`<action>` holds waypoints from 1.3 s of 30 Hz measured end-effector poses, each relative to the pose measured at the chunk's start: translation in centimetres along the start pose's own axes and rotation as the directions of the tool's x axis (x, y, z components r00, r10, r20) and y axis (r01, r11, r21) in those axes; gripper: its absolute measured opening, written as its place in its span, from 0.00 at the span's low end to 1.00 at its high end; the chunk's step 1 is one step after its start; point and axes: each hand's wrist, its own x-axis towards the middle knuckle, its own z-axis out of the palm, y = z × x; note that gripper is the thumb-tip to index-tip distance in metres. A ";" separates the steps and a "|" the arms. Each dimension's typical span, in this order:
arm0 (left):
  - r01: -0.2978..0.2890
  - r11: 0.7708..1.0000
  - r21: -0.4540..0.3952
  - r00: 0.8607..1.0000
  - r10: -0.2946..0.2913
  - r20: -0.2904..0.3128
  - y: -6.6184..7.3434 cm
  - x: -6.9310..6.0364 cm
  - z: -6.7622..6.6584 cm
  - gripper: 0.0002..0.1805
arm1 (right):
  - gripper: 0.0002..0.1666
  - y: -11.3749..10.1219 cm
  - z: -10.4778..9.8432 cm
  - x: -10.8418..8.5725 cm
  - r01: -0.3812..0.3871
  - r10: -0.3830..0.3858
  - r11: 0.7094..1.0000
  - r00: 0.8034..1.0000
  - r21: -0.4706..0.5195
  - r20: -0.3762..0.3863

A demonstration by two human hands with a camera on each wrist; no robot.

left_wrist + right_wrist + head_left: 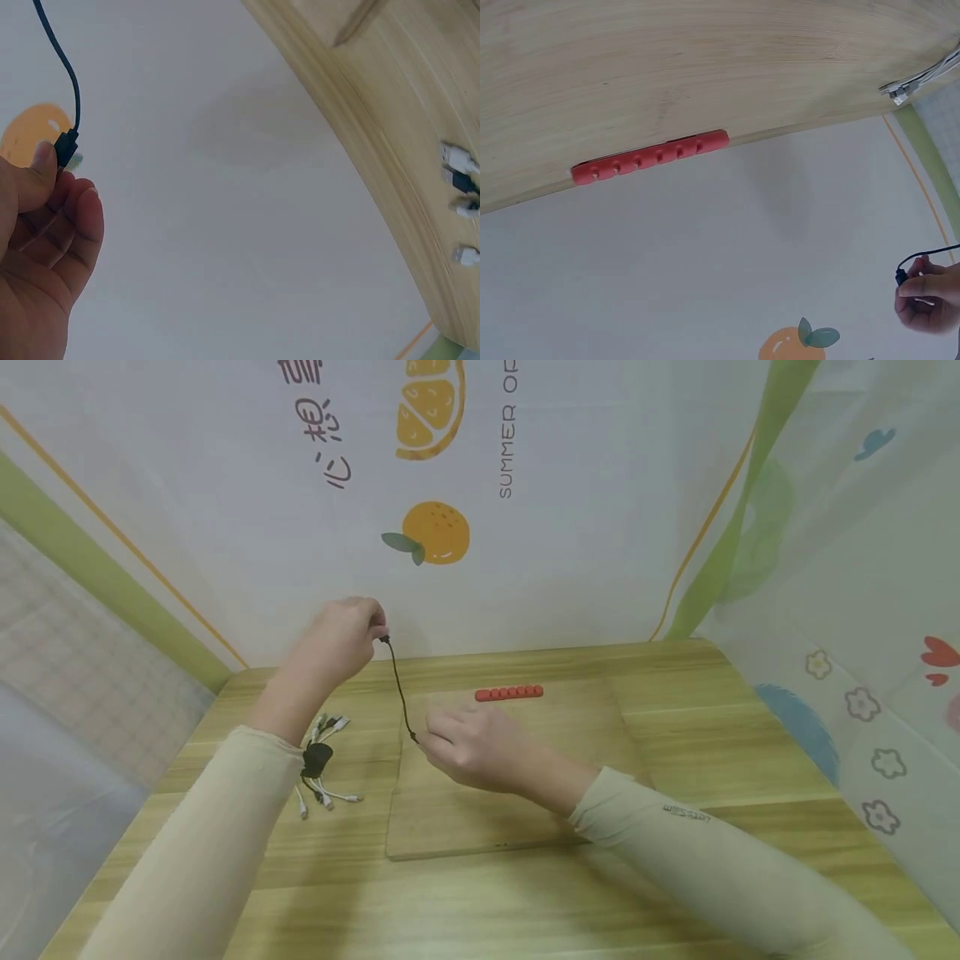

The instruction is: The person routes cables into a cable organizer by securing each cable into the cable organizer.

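In my left hand [341,635], thumb and fingers were clamped on the plug [67,148] at one end of a thin black cable [402,690]. My right hand [472,747] was lower, its fingers pinched together on the other end, so the cable ran down between my two hands, raised near the left edge of a pale board [480,822] on the surface [420,910]. A red notched strip [510,693] lay along that board's far edge. Beside my left sleeve [202,827], a black wrap [318,759] held a bundle of other cables, their white and dark plugs [456,157] poking out at both ends.
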 end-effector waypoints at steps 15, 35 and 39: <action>-0.151 0.983 0.106 0.980 0.135 0.147 4.7 2.8 4.3 0.03 | 0.15 -0.1 -2.0 -2.5 0.028 -0.032 0.998 0.997 0.052 0.075; -0.205 0.966 0.159 0.956 0.162 0.245 7.4 5.7 11.2 0.11 | 0.11 0.2 -2.7 -7.0 -0.081 0.062 0.996 0.904 0.026 0.422; -0.189 0.968 0.164 0.956 0.144 0.255 7.5 6.1 12.2 0.11 | 0.13 0.5 -2.4 -7.6 -0.137 0.104 0.990 0.885 0.039 0.454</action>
